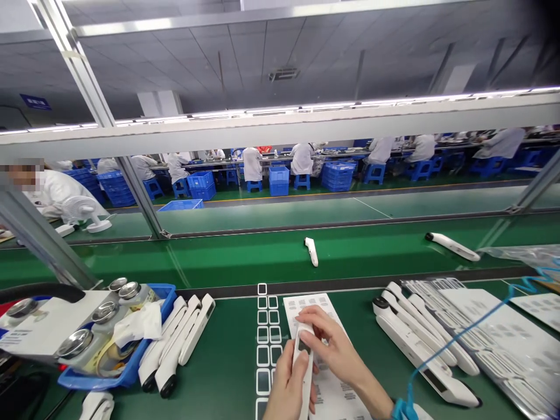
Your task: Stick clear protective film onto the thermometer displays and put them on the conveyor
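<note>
My left hand (286, 382) is wrapped round a white handheld device (305, 350), which stands roughly lengthwise to me. On the device's upper end, near its small dark window, rest the fingers of my right hand (328, 341); its thumb and fingertips press there, and anything thin under them is too small to make out. Beneath both hands lies a white sheet with rows of small grey labels (310, 301). Just left of it, rounded white frames (263, 356) are laid in two columns on the green table. A blue coiled cord (409, 402) meets my right wrist.
White devices lie left (192, 329) and right (411, 338). A blue tray (131, 373) holds metal-topped bottles and tape. Frames and sheets (499, 332) cover the far right. Two devices rest on the green belt (245, 256). Metal posts rise beyond; people sit in the background.
</note>
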Tool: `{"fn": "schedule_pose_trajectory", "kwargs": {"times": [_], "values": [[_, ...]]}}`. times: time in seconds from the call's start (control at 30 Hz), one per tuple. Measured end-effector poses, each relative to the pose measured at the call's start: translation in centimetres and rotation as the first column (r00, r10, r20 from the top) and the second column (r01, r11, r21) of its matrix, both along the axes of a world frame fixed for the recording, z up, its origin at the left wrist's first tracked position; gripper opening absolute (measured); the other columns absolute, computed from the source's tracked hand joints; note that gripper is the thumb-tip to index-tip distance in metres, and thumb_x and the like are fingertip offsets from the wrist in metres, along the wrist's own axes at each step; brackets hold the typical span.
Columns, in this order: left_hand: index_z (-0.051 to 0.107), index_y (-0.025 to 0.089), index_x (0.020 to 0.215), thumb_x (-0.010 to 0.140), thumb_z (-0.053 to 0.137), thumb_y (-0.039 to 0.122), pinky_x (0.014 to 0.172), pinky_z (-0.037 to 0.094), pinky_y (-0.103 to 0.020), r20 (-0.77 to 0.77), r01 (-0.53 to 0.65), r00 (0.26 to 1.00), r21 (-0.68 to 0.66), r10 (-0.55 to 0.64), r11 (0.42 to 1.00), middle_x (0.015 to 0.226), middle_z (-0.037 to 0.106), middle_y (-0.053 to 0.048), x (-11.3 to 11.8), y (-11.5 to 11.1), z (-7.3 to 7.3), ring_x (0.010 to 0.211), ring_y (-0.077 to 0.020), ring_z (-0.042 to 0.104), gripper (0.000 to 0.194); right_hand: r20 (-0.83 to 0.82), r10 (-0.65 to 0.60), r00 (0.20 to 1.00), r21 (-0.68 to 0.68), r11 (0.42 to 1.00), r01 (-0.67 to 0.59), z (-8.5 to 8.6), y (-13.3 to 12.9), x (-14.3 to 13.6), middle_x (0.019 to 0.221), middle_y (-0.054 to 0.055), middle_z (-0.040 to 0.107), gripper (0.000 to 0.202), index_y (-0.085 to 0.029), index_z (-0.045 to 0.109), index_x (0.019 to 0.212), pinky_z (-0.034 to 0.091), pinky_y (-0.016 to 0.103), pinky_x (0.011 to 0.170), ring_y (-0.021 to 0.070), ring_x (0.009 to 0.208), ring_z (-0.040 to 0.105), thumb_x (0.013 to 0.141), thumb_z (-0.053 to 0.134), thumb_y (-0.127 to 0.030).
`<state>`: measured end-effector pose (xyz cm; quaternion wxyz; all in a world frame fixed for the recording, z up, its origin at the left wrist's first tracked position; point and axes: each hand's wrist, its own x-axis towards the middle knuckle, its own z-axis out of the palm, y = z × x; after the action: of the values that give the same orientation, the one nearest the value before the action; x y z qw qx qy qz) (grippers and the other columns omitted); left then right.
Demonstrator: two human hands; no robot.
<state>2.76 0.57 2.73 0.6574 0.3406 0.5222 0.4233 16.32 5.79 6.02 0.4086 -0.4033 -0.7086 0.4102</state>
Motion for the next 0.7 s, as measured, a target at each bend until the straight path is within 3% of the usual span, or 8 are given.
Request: {"fn": "schedule_pose_trajectory", "kwargs": {"times": [0.1, 0.2, 0.27, 0.33, 0.4, 0.5, 0.6, 0.7], "values": [[0.052, 0.014, 0.114, 0.07, 0.06, 0.067, 0.04, 0.038, -0.022, 0.002, 0.173, 0.985, 0.086, -0.174, 0.981, 0.085, 0.062, -0.004, -1.2, 0.5, 0.7, 0.043, -0.0071, 0.049, 0.069, 0.064, 0.142, 0.988, -0.023, 0.99, -0.141, 1.2, 0.2, 1.2, 0.116, 0.007, 0.058, 0.031, -0.024, 0.067, 0.104, 0.046, 0.03, 0.068, 0.0157, 0.074, 0.053, 0.091, 0.053, -0.048], [0.057, 0.013, 0.103, 0.067, 0.064, 0.067, 0.041, 0.035, -0.02, 0.027, 0.324, 0.945, 0.071, -0.326, 0.943, 0.077, 0.063, -0.004, -2.5, 1.0, 1.3, 0.041, -0.0059, 0.047, 0.064, 0.214, 0.266, 0.94, -0.057, 0.964, -0.26, 3.3, -0.4, 2.3, 0.107, 0.003, 0.06, 0.033, -0.029, 0.066, 0.109, 0.043, 0.029, 0.07, 0.017, 0.077, 0.051, 0.083, 0.065, -0.05], [0.058, 0.013, 0.107, 0.065, 0.067, 0.067, 0.048, 0.04, -0.021, 0.025, 0.341, 0.939, 0.027, -0.342, 0.94, 0.076, 0.066, -0.005, -3.3, 1.4, 1.7, 0.047, -0.0081, 0.052, 0.069, 0.323, 0.293, 0.9, -0.049, 0.955, -0.293, 4.6, -0.7, 2.6, 0.094, 0.0, 0.06, 0.031, -0.029, 0.066, 0.103, 0.041, 0.027, 0.07, 0.0177, 0.079, 0.051, 0.08, 0.07, -0.048], [0.059, 0.015, 0.109, 0.064, 0.068, 0.067, 0.059, 0.047, -0.024, -0.018, 0.242, 0.97, 0.061, -0.242, 0.968, 0.087, 0.069, -0.009, -4.2, 2.2, 2.1, 0.064, -0.0146, 0.062, 0.07, 0.406, 0.269, 0.873, 0.001, 0.956, -0.295, 5.3, -0.2, 3.0, 0.085, -0.001, 0.058, 0.027, -0.026, 0.066, 0.095, 0.038, 0.026, 0.067, 0.0169, 0.076, 0.051, 0.077, 0.074, -0.045], [0.059, 0.018, 0.111, 0.067, 0.066, 0.066, 0.079, 0.051, -0.028, -0.07, 0.046, 0.997, 0.157, -0.036, 0.986, 0.108, 0.067, -0.012, -5.4, 3.4, 2.6, 0.095, -0.0226, 0.064, 0.065, 0.46, 0.139, 0.877, 0.056, 0.981, -0.184, 5.3, 1.7, 3.4, 0.08, -0.002, 0.057, 0.025, -0.023, 0.066, 0.09, 0.036, 0.024, 0.063, 0.015, 0.072, 0.05, 0.074, 0.078, -0.038], [0.055, 0.023, 0.116, 0.071, 0.061, 0.066, 0.101, 0.044, -0.033, -0.132, -0.184, 0.968, 0.203, 0.213, 0.962, 0.132, 0.055, -0.009, -7.7, 5.3, 2.7, 0.126, -0.027, 0.048, 0.063, 0.491, -0.196, 0.849, 0.092, 0.981, 0.173, 4.3, 7.0, 4.3, 0.079, -0.002, 0.057, 0.017, -0.019, 0.064, 0.09, 0.035, 0.022, 0.058, 0.0128, 0.067, 0.05, 0.077, 0.071, -0.027], [0.053, 0.023, 0.116, 0.071, 0.057, 0.068, 0.103, 0.045, -0.038, -0.222, -0.215, 0.944, 0.145, 0.243, 0.966, 0.138, 0.05, -0.009, -9.2, 6.6, 1.1, 0.129, -0.0301, 0.045, 0.063, 0.506, -0.425, 0.75, 0.105, 0.894, 0.436, 2.9, 13.0, 5.2, 0.082, 0.003, 0.059, 0.013, -0.013, 0.06, 0.094, 0.038, 0.025, 0.06, 0.0145, 0.07, 0.053, 0.085, 0.059, -0.023], [0.053, 0.024, 0.112, 0.076, 0.046, 0.068, 0.101, 0.048, -0.038, -0.322, -0.227, 0.905, 0.187, 0.278, 0.956, 0.132, 0.054, -0.008, -9.3, 7.0, -1.5, 0.127, -0.0305, 0.047, 0.058, 0.544, -0.544, 0.639, 0.101, 0.798, 0.594, 1.5, 16.9, 5.5, 0.094, 0.006, 0.06, 0.016, -0.012, 0.059, 0.1, 0.046, 0.031, 0.07, 0.0171, 0.081, 0.058, 0.089, 0.058, -0.024]]}}
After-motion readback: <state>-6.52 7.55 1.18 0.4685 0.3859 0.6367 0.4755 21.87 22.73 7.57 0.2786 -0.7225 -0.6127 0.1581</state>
